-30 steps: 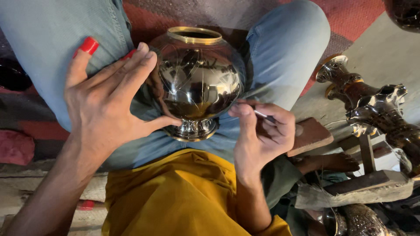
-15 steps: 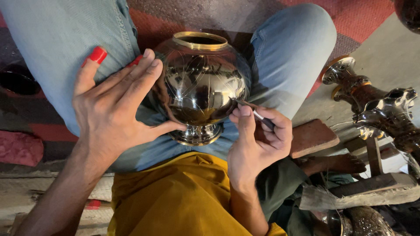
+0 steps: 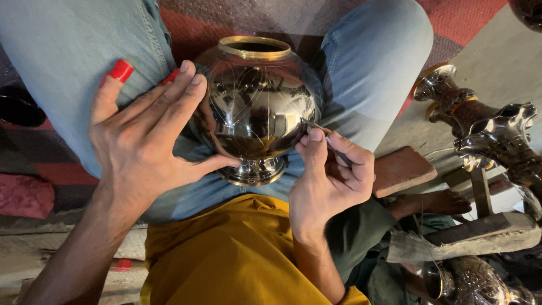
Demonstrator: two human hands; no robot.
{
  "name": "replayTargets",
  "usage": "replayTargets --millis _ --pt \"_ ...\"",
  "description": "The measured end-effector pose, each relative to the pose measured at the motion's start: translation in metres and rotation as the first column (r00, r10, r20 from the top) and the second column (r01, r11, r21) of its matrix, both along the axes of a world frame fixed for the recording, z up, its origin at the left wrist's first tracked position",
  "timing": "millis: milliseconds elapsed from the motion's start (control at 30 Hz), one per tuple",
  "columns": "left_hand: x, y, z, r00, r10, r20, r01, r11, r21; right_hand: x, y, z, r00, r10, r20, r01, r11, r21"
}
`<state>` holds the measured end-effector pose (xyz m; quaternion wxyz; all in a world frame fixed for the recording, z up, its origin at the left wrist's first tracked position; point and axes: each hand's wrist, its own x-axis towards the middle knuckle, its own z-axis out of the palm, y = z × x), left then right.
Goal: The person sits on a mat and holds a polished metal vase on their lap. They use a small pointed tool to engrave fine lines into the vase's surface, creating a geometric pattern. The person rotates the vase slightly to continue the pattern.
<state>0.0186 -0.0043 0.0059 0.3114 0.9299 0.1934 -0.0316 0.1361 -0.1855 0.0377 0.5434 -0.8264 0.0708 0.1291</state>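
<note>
Polished round metal pot point(image 3: 257, 110), brass rim up, rests in the lap between the blue-jeaned knees. Left hand point(image 3: 141, 147): fingers spread apart, flat against the pot's left side, thumb under its foot. Right hand point(image 3: 330, 181): fingers pinched together on a thin engraving tool point(image 3: 333, 148), tip touching the pot's lower right. Ornate metal pieces point(image 3: 485, 133) lie right of the pot.

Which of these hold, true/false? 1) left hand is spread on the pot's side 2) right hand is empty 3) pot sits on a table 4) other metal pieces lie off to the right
1) True: the left hand is splayed against the shiny round pot.
2) False: the right hand pinches a thin tool against the pot.
3) False: it rests in the person's lap, between the jeans.
4) True: ornate metal pieces lie there.
</note>
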Motion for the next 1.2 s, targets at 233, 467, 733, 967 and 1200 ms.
replayTargets --millis 233,467,733,967,1200 --pt "-0.001 0.003 0.001 1.0 0.016 0.018 -0.015 0.999 -0.03 0.001 -0.002 0.003 0.995 0.097 0.028 -0.096 0.994 -0.046" --pt "-0.001 0.003 -0.001 0.999 0.015 0.041 -0.014 0.999 -0.031 0.004 -0.005 0.008 0.983 0.184 0.016 -0.182 0.98 -0.076" --pt "-0.002 0.002 -0.004 0.998 0.012 0.064 -0.01 0.999 -0.034 0.004 -0.006 0.007 0.978 0.207 0.021 -0.205 0.975 -0.082" --pt "-0.003 0.002 -0.004 0.998 0.012 0.066 -0.009 0.999 -0.039 0.002 -0.009 0.006 0.969 0.246 0.038 -0.242 0.967 -0.08" --pt "-0.004 0.003 -0.005 0.995 0.018 0.097 -0.015 0.999 -0.039 0.008 -0.013 0.012 0.943 0.332 0.009 -0.331 0.941 -0.065"
